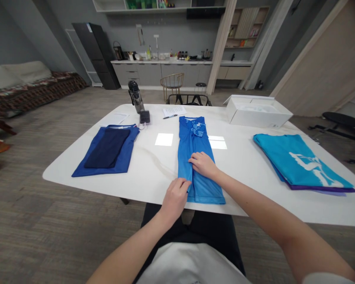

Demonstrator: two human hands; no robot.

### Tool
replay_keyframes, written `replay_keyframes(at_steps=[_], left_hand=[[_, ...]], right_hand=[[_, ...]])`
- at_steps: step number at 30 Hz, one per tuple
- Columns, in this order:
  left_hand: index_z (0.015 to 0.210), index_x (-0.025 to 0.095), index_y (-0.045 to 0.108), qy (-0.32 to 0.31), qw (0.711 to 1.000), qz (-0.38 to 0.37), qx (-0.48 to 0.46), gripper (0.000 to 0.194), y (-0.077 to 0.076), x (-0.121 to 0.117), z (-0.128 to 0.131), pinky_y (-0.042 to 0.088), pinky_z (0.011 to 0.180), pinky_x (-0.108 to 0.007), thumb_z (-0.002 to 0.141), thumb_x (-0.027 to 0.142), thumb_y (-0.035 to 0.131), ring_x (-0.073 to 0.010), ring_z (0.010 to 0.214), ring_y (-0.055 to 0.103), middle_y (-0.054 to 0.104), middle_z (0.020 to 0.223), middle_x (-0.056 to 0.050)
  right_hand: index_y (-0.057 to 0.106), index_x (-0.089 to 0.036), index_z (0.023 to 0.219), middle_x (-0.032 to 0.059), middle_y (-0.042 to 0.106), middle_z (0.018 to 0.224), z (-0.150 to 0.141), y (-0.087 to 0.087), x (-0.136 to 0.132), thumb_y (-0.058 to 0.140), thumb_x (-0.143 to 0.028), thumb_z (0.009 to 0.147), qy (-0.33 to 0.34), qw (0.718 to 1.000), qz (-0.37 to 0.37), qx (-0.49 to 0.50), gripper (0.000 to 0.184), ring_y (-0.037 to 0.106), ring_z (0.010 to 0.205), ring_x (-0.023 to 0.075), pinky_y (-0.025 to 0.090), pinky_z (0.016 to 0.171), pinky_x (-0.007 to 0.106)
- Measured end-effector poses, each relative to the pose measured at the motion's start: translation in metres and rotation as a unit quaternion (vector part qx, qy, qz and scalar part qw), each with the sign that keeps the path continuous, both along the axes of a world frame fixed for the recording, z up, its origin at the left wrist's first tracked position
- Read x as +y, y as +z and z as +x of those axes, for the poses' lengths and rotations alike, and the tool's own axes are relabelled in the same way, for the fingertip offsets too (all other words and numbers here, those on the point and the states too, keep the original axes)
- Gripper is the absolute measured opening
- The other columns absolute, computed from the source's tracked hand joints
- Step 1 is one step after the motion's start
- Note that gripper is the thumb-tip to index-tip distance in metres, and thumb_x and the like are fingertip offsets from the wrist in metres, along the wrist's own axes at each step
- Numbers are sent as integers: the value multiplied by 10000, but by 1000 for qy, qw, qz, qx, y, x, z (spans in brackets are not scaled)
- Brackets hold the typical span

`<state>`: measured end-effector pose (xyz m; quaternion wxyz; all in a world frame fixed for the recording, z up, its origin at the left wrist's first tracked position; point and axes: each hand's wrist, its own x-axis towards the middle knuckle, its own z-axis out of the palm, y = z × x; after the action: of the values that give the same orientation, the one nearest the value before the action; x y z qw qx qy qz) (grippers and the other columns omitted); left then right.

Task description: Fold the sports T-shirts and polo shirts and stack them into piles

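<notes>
Currently, the right hand (203, 165) lies open and flat on the folded blue sleeveless jersey (202, 189); the left hand (175, 199) touches its edge, grip indeterminate, on the table (148, 169).

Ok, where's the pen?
In the head view, the pen lies on a sheet of paper near the far edge of the white table, just left of the top end of the blue jersey.

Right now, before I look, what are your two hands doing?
Left hand: curled, fingers at the edge of the blue sleeveless shirt; cannot tell if gripping.
Right hand: open, resting flat on the shirt.
</notes>
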<state>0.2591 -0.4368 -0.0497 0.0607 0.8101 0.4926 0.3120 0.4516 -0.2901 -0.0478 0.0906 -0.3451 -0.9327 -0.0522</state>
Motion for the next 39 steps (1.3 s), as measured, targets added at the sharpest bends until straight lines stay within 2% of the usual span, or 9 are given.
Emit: replay_keyframes(at_steps=[7,11,14,17,21,25,29,34,39], left_hand=[[1104,182,673,-111,988,-19,106,216,-14,-8,24,485,829,-434,1009,174,479,-254,924,601,679,944,-84],[1117,226,688,-195,977,-79,44,225,-8,-1,20,464,915,-403,1029,346,519,-217,982,636,710,999,-53],[1179,222,666,-169,980,-103,21,248,-4,12,6,472,963,-383,1049,292,466,-205,1053,627,692,1122,-64],[1224,200,640,-136,982,-113,65,249,-8,18,-5,500,962,-397,1021,222,497,-225,1079,605,649,1167,-88],[1219,210,636,-141,978,-137,72,247,-18,3,-8,512,975,-420,996,188,533,-237,1099,586,639,1160,-79],[1230,233,643,-164,972,-167,4,266,-17,-7,-15,517,994,-382,1023,199,479,-204,1091,609,647,1178,-71],[1231,239,666,-217,962,-168,-18,415,-15,23,-34,504,1043,-334,978,49,396,-171,1167,608,648,1263,-66],[1167,231,715,-303,941,-109,101,503,-19,67,-53,458,1122,-420,857,-46,433,-218,1256,591,672,1309,-68],[1209,273,707,-352,922,-115,110,459,-5,67,-62,360,1221,-448,876,26,511,-218,1309,565,673,1312,-58]], right_hand=[[718,-157,1063,112,631,1005,48,-15,-36,491,-216,1035,48,998,30,-29,236,526,916,237,324,806,366],[722,-166,1081,102,633,1009,59,-23,-54,496,-226,1035,54,998,-18,-5,238,551,899,218,352,782,341],[714,-194,1142,79,640,1016,61,-22,-63,495,-223,1036,21,996,-73,39,245,581,888,200,389,795,328],[693,-224,1204,68,648,1030,60,-22,-72,502,-314,1058,-9,990,-119,73,257,610,926,199,421,830,326],[695,-234,1190,71,655,995,58,-27,-86,510,-402,1057,-12,986,-146,81,283,626,933,213,426,824,339],[713,-253,1189,63,675,927,60,-29,-97,492,-403,1065,-16,981,-167,101,294,638,904,209,417,823,339],[731,-289,1215,43,705,907,62,-25,-95,477,-349,1073,3,971,-216,107,297,646,813,179,440,806,312],[738,-256,1204,65,673,1005,80,-17,-80,473,-241,1042,-12,953,-242,179,311,653,896,181,494,813,285],[778,-264,1065,79,633,1127,121,-8,-79,479,-115,966,-16,954,-254,161,349,649,992,193,514,879,316]])
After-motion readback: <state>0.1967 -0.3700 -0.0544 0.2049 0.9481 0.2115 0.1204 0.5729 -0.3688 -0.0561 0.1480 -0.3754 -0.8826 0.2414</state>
